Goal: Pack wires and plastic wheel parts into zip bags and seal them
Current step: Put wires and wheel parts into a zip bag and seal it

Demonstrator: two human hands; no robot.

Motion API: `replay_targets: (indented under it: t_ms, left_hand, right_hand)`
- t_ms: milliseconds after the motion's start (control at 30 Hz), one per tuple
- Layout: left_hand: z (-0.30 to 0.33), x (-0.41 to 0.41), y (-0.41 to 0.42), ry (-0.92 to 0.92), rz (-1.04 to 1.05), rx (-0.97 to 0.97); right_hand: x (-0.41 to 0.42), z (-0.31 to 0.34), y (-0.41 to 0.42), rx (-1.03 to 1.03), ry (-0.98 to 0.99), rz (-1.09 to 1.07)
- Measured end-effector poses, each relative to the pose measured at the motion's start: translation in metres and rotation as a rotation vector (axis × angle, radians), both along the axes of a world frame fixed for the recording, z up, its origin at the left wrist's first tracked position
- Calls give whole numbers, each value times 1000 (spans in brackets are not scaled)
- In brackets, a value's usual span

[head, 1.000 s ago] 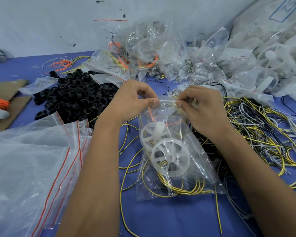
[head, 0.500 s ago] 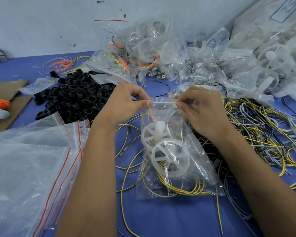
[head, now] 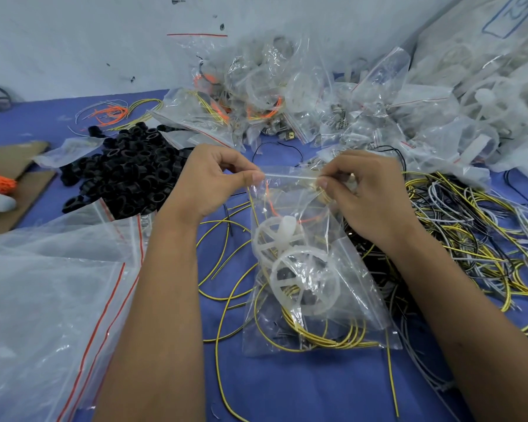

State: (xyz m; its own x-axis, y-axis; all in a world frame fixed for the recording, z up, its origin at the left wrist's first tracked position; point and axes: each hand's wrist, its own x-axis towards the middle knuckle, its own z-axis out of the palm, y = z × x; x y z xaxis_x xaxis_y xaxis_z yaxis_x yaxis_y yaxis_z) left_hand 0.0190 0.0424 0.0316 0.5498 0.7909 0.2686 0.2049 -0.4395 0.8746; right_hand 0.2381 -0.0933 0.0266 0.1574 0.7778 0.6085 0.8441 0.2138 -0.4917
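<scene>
Head view: left hand, right hand, pinch grip on zip bag

Left hand, right hand: pinch grip, forearms converging.

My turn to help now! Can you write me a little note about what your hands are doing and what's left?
Left hand pinches the left end of the zip bag top; right hand pinches the right end.
The bag lies on the blue table, holding two white plastic wheel parts and yellow wires.
Done: bag filled.
Left: press the strip shut along the top; I cannot tell how much is sealed. Then fill more from the empty bags and loose wires.
</scene>
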Motion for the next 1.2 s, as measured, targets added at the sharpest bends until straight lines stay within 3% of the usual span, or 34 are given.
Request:
replay_targets:
  t_ms: [133,367,467,567,733,900,967,1067,1200]
  left_hand:
    - [-4,-6,1,-75,0,-70]
    - [-4,-5,1,-88,-41,-21]
    - [-3,1,-1,-119,-77,-122]
    - [-6,11,-7,-136,-118,-179]
    - [-11,12,-5,-234,-20,-131]
    - [-10,18,-7,-384,38,-186]
    - [-7,23,-10,-485,54,-225]
    - [-1,32,-13,-714,124,-354]
    - [0,41,-11,-908,366,-387]
  right_hand:
    - [1,1,-1,-5,1,-5]
    - [0,3,-2,-2,13,18]
    - [2,6,-3,16,49,35]
    - [-3,3,-3,-4,133,70]
    - [4,0,-3,25,306,-73]
    - [-2,8,-3,62,530,-38]
    - [-6,12,-2,-20,617,-3]
    - [-12,14,-3,-302,706,196]
    - [-27,11,-9,-605,409,440]
